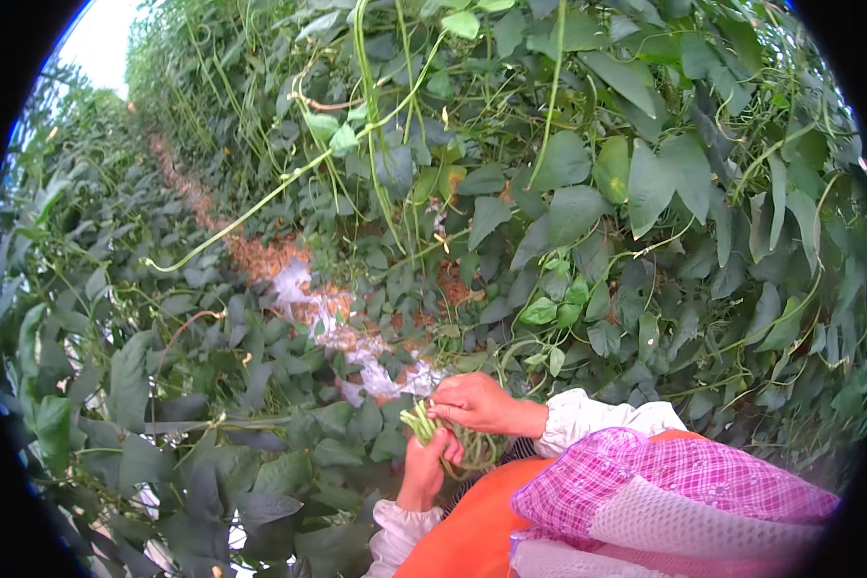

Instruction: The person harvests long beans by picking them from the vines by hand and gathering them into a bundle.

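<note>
My left hand point(428, 461), low in the middle, is closed around a small bunch of green yardlong beans point(420, 425). The cut-looking ends stick up above the thumb. The rest of the bunch point(485, 449) hangs in loose curves beneath my hands, partly hidden by them. My right hand point(477, 404) comes in from the right, its thumb and forefinger pinched at the upper ends of the bunch. Its other fingers are curled, and what lies inside them is hidden. White sleeves point(585, 417) cover both forearms.
Leafy bean vines point(578, 209) rise at the right and top, with long pods point(370, 108) hanging. A stray shoot point(260, 189) reaches across leftward. More foliage point(152, 404) crowds the left. Torn pale plastic film point(365, 365) lies on brown soil point(260, 256). Orange cloth point(469, 535) and pink plaid fabric point(693, 469) fill the lower right.
</note>
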Available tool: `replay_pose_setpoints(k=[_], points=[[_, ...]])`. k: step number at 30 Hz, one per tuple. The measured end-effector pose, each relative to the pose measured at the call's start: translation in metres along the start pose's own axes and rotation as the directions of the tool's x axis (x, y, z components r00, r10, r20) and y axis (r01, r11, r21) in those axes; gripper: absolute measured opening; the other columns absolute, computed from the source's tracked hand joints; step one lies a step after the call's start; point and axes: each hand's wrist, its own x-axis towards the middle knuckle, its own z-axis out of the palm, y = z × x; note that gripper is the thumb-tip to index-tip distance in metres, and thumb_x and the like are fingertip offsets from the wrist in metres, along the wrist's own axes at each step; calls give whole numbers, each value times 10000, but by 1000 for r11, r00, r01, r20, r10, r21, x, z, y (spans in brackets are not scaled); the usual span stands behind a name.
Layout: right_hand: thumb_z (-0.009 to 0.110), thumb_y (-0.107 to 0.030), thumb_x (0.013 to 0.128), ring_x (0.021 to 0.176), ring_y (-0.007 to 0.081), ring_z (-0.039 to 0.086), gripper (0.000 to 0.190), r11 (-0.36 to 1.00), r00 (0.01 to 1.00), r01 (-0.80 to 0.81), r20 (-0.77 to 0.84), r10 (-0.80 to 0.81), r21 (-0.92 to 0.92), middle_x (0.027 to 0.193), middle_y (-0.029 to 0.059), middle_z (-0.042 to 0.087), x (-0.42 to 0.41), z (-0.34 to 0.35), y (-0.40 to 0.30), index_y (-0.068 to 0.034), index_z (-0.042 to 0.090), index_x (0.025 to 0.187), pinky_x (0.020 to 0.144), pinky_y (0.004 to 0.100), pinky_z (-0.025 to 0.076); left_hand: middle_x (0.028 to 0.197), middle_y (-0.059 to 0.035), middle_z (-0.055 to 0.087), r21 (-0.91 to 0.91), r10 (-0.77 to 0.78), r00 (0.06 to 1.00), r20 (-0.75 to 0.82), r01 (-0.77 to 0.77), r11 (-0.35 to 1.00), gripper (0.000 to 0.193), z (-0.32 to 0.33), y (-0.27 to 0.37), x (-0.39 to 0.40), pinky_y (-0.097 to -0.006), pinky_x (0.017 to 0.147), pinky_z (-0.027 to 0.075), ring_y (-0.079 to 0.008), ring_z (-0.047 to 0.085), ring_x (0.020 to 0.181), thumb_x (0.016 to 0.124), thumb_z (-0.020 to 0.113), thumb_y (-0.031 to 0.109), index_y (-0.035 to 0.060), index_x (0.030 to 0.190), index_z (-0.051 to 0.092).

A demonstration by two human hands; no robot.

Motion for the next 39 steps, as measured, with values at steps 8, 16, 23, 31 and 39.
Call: replay_pose_setpoints(k=[8,16,23,31,39], points=[[650,-344,892,905,143,600,471,660,912,-408,251,324,631,972,59,623,-21,-20,15,-23,552,1222,818,306,482,607,11,380,-193,-116,969,219,160,968,366,36,3,18,-286,554,354,-149,388,568,915,582,399,91,765,453],[768,-304,773,865,142,602,387,680,642,-565,767,8,466,908,68,644,-47,-55,20,-25,633,1005,795,280,478,714,-59,496,-489,102,961,256,38,871,261,105,40,63,-341,745,425,-236,501,780,953,528,354,104,899,475],[731,-349,812,542,89,530,366,702,674,-578,728,124,416,559,-11,568,-49,-75,36,-61,596,631,559,266,420,677,-95,563,-215,224,884,411,-145,966,307,104,36,84,-431,889,420,-314,578,944,898,598,362,60,887,540],[753,-400,782,586,106,581,387,694,634,-649,726,268,311,610,14,617,-1,-65,38,-40,624,727,602,265,461,622,-11,443,-342,323,934,153,-257,904,350,93,65,92,-320,718,414,-192,504,742,952,512,406,105,784,452],[664,-194,880,819,103,607,350,714,910,-410,201,362,568,972,62,656,112,-71,71,-9,584,1167,721,270,509,524,64,329,-542,230,972,46,-170,823,298,3,117,129,-230,495,296,-79,333,478,993,442,367,120,829,467]])
